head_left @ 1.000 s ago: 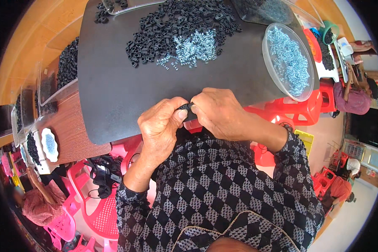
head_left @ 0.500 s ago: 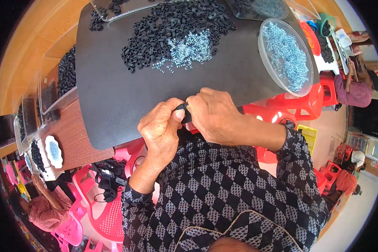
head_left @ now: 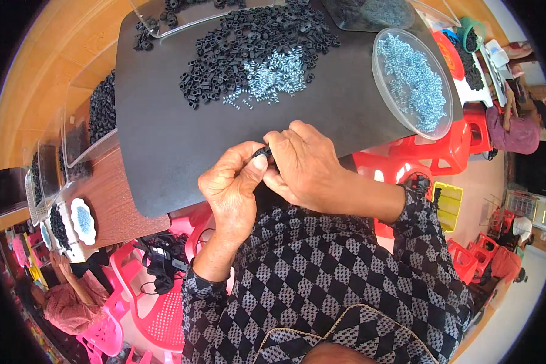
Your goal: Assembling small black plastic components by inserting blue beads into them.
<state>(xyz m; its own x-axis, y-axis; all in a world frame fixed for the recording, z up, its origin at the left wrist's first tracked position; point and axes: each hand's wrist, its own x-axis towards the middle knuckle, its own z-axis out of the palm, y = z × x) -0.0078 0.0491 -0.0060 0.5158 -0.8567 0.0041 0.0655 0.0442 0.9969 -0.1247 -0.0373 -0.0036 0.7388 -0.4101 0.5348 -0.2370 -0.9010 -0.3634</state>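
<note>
Just past the near edge of the dark table (head_left: 182, 142), my two hands meet around a small black plastic part (head_left: 263, 151). My left hand (head_left: 232, 182) pinches it between thumb and fingers. Closed against its other side is my right hand (head_left: 303, 164), whose fingers hide most of the part. Beyond them lies a heap of small black plastic pieces (head_left: 242, 36), with a pile of short metal springs (head_left: 276, 74) at its near side. To the right, a round clear tub (head_left: 379, 79) holds many more springs.
Clear bins of black pieces (head_left: 102, 109) stand left of the table and at its far edge. Red stools (head_left: 431, 145) are at the right, and a pink chair (head_left: 145, 303) at lower left. Other people (head_left: 76, 303) sit on both sides. A yellow crate (head_left: 448, 207) rests on the floor.
My right hand's fingers have shifted slightly on the black part, and its lower fingers show more now. The whole view has moved a little; my left hand keeps its pinch.
</note>
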